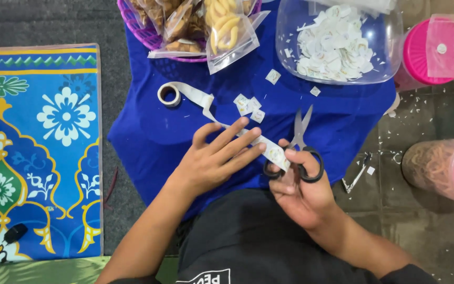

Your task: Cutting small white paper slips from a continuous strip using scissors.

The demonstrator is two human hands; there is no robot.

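The left hand (214, 158) lies flat and loose, fingers spread, pressing down on a long strip of stickers (248, 138) that runs under its fingertips. The right hand (301, 192) is clenched through the black handles of a pair of scissors (299, 150), thumb in one loop and fingers in the other; the blades point away from the person and stand slightly apart. The strip's free end touches the right thumb at the handles.

The strip is pale, printed with small round labels, and trails up and to the left of the left hand to a small roll (169, 95) lying on its side. All this rests on a blue cloth (148, 131) spread over the person's lap.

Beyond the scissor tips sits a clear bowl (290, 31) full of cut white pieces; a few loose cut squares (249, 105) lie between bowl and hands. Further out from the left hand is a purple basket (132, 23) of bagged snacks. Right of the right hand stand two pink-lidded jars (434, 50), with bare tiled floor between them. Left of the left arm lies a patterned blue mat (38, 147), its edge well apart from the cloth.
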